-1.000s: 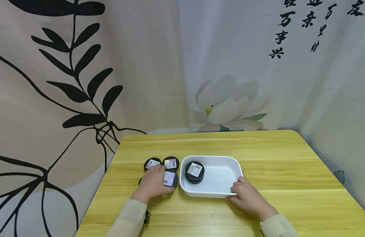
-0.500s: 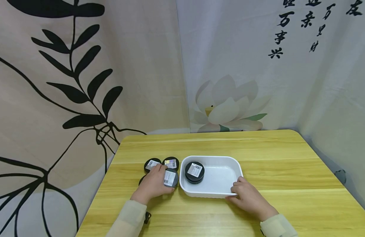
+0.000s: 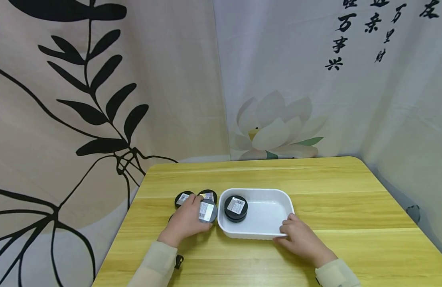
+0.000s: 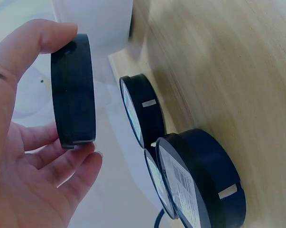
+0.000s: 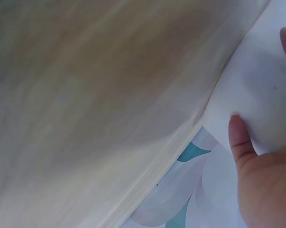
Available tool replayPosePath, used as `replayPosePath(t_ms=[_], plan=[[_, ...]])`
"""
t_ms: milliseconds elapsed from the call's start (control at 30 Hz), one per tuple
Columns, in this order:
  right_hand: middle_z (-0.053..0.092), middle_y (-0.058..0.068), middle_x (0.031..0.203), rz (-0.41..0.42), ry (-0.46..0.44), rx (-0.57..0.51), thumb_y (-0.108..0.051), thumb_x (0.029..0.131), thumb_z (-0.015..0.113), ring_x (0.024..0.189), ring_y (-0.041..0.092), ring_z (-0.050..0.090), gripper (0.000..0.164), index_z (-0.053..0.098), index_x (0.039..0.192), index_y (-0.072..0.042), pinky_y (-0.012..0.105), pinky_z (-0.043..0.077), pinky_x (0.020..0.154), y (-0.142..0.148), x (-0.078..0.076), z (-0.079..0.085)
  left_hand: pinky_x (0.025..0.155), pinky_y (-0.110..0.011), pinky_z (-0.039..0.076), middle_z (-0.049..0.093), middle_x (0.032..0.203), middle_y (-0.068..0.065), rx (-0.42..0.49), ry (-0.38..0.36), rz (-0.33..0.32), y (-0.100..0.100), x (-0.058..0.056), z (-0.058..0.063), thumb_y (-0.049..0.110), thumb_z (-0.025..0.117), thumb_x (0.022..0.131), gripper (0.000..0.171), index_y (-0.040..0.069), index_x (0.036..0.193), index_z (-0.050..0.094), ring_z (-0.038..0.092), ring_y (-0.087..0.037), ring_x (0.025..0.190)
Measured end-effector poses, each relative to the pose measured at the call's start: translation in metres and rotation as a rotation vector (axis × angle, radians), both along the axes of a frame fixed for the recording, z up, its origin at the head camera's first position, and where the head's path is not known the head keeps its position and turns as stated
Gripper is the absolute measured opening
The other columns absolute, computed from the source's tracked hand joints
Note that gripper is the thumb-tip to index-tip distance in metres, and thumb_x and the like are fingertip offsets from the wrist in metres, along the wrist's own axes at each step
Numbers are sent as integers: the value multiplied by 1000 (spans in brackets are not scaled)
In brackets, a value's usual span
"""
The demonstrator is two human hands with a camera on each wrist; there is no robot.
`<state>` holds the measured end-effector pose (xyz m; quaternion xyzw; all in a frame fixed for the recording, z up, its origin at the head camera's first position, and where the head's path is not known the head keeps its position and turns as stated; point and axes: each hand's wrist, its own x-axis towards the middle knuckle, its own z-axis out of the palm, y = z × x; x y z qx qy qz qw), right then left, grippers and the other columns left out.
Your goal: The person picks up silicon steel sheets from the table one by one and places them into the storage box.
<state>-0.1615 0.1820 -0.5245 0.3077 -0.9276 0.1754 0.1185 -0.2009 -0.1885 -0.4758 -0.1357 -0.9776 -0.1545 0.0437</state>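
My left hand (image 3: 184, 221) grips a round black tub (image 3: 207, 211) with a white barcode label on its lid. In the left wrist view, thumb and fingers pinch the tub (image 4: 74, 95) by its rim, raised off the table. Beside it stand more black tubs, one at the back left (image 3: 182, 198) and one behind (image 3: 209, 195); another is mostly hidden by the hand. My right hand (image 3: 300, 241) holds the white tray (image 3: 267, 235) at its front right corner, thumb against the outer wall. Inside the tray, at its left end, stands a black tub (image 3: 236, 208), apparently stacked on another.
The wooden table (image 3: 350, 207) spreads to the right of and behind the tray. A printed curtain (image 3: 170, 79) hangs beyond the far edge. A small black object (image 3: 179, 261) sits by the left sleeve.
The left hand has lifted the tub a little, and its lid has tilted and shifted slightly up and right. The right hand and the tray have stayed put.
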Motion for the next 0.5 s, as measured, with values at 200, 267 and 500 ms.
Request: replayPosePath(t_ms=[200,267,500], plan=[[37,-22,63,1,5,5,-40,74,73,68,6,31,27,54,60,-28,20,32,60,0,0,1,72,-30,44,42,112,-2,12,37,-5,0,1,2,54,75,55,94,6,129,44,46,-13,83],[37,-22,63,1,9,4,-40,74,73,68,6,31,26,54,60,-27,20,33,60,0,0,2,72,-30,44,42,111,-2,24,48,-9,0,1,2,53,75,54,93,7,129,44,46,-13,82],[36,-22,63,1,7,6,-40,74,73,68,6,30,27,54,60,-28,20,32,60,0,0,1,72,-29,44,42,110,1,31,65,3,1,0,3,56,75,54,92,10,128,45,46,-12,81]])
